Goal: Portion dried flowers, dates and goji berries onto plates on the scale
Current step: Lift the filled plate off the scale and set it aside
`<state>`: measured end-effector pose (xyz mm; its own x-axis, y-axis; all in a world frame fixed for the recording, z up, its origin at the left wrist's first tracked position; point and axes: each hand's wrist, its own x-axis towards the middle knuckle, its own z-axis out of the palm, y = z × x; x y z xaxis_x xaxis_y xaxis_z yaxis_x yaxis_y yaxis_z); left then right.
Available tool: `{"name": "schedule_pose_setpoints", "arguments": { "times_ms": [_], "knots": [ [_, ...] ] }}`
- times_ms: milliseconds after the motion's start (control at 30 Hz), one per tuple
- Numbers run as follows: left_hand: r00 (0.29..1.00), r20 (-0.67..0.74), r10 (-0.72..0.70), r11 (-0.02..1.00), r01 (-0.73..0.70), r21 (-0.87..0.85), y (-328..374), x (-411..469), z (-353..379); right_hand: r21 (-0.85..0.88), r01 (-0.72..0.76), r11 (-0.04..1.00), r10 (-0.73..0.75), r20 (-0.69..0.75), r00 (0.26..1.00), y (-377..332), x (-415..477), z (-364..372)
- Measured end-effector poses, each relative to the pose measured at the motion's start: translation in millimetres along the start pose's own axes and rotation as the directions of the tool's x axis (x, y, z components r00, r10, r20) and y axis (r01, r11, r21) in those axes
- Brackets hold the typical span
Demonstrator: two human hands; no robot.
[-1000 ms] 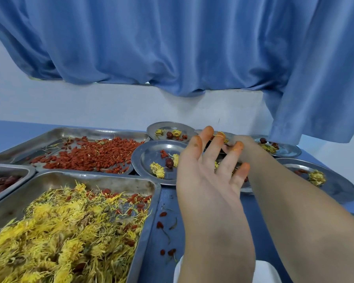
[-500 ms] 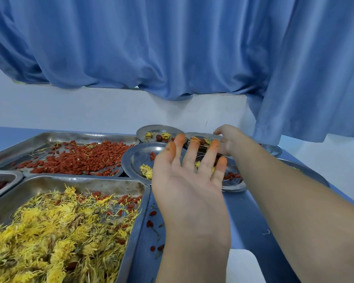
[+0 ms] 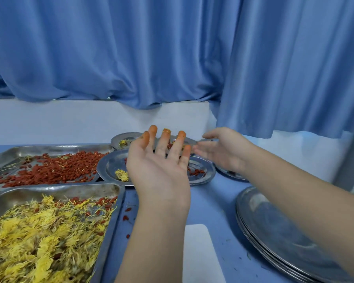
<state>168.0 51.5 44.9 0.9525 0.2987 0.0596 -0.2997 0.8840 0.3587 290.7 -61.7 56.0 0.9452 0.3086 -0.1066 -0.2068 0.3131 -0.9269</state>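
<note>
Showing left fingers [image 3: 162, 144] straight and spread, palm up, tips stained orange, with a yellow petal scrap [image 3: 166, 131] stuck to the middle tip. Left hand [image 3: 157, 170] holds nothing and hovers over a served plate [image 3: 108, 166] carrying one dried flower [image 3: 122, 175]. Right hand [image 3: 225, 150] is near it, fingers loosely extended, blurred, nothing held. Goji berries [image 3: 55, 168] lie in the far tray [image 3: 49, 149], dried flowers [image 3: 39, 237] in the near tray [image 3: 70, 190] — stacked plates [image 3: 274, 231] sit on the tabletop [image 3: 211, 201] at right.
</note>
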Motion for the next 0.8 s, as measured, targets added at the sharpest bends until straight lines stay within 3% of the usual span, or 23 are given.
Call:
{"name": "schedule_pose_setpoints", "arguments": {
  "times_ms": [233,433,567,633,700,733,800],
  "knots": [
    [0.994,0.073,-0.075,0.988,0.064,0.141,-15.2,-41.1,31.0,0.045,0.134,0.990,-0.132,-0.031,0.991,-19.6,-123.2,-28.5],
    [0.967,0.101,-0.235,0.940,0.199,0.278,-28.1,-84.2,20.5,0.060,0.300,0.952,-0.290,-0.143,0.946,22.2,-182.4,-55.7],
    [0.954,0.092,-0.287,0.906,0.238,0.351,-16.7,-107.4,-10.4,-0.258,0.387,0.885,-0.441,-0.198,0.875,62.0,-195.4,-74.8],
    [0.952,0.081,-0.294,0.899,0.247,0.361,-5.7,-114.9,-27.5,-0.502,0.400,0.767,-0.530,-0.146,0.835,77.5,-197.0,-88.4],
    [0.951,0.072,-0.301,0.903,0.260,0.342,4.7,-120.1,-42.7,-0.801,0.370,0.472,-0.604,0.012,0.797,81.8,-197.4,-103.7],
    [0.951,0.064,-0.301,0.907,0.265,0.326,8.0,-122.3,-49.2,-0.876,0.353,0.328,-0.600,0.095,0.794,81.1,-196.7,-109.5],
    [0.958,0.037,-0.284,0.918,0.260,0.298,10.2,-126.2,-60.1,-0.921,0.313,0.231,-0.540,0.146,0.829,79.3,-197.1,-117.5]
  ]
}}
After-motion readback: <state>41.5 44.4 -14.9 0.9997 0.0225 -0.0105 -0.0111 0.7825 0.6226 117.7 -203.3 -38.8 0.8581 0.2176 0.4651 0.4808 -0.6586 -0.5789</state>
